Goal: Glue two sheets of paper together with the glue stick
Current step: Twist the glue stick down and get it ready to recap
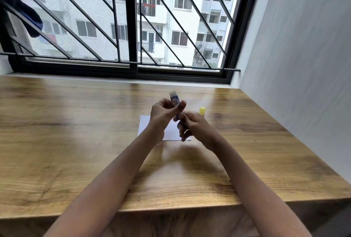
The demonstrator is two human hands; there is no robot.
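Observation:
A blue glue stick (175, 100) with its white glue tip exposed at the top is held tilted above the table. My left hand (163, 115) grips its body, thumb across the label. My right hand (193, 126) pinches the lower end of the same stick. The yellow cap (202, 110) stands upright on the table just behind my right hand. White paper (171, 128) lies flat on the wooden table under both hands, partly hidden by them; I cannot tell how many sheets it is.
The wooden table (76, 141) runs to a window sill at the back and a white wall (303, 65) on the right. A barred window (133, 18) fills the back. Dark blue cloth (20, 8) hangs at the upper left.

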